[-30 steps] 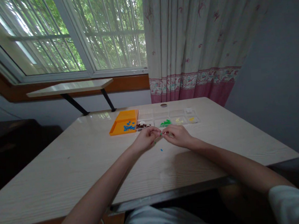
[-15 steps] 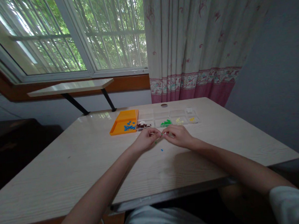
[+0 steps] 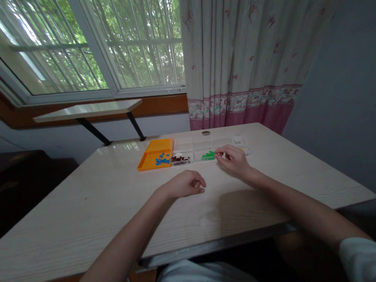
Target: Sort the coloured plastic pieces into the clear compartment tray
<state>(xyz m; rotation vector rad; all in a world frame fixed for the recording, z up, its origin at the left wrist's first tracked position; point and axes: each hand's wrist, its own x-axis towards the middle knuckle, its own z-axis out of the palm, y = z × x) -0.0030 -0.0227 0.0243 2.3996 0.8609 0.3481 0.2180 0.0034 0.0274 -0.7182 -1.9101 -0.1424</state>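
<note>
My left hand [image 3: 185, 184] rests low over the table with its fingers curled, thumb and fingertips close together. Whatever is between those fingertips is too small to make out. My right hand [image 3: 233, 159] is at the front of the clear divided tray [image 3: 192, 160], fingers bent together in a pinch beside the small green pieces [image 3: 208, 155]. I cannot see what the pinch holds. To the left in the tray lie small dark brown pieces [image 3: 180, 159]. The orange box [image 3: 147, 162] holds small blue pieces [image 3: 162, 160]. A yellow piece [image 3: 242, 149] shows just past my right hand, which hides the pale yellow pieces.
The wooden tabletop [image 3: 116, 214] spreads around my arms. At the back left a raised shelf [image 3: 89, 109] stands on black legs. A round dark spot [image 3: 206, 133] is near the back edge. Behind are the window [image 3: 145, 41] and a curtain [image 3: 234, 60].
My hands were together at a small green piece and have parted. The left came down toward the loose blue piece, which no longer shows; the right moved up and right to the tray.
</note>
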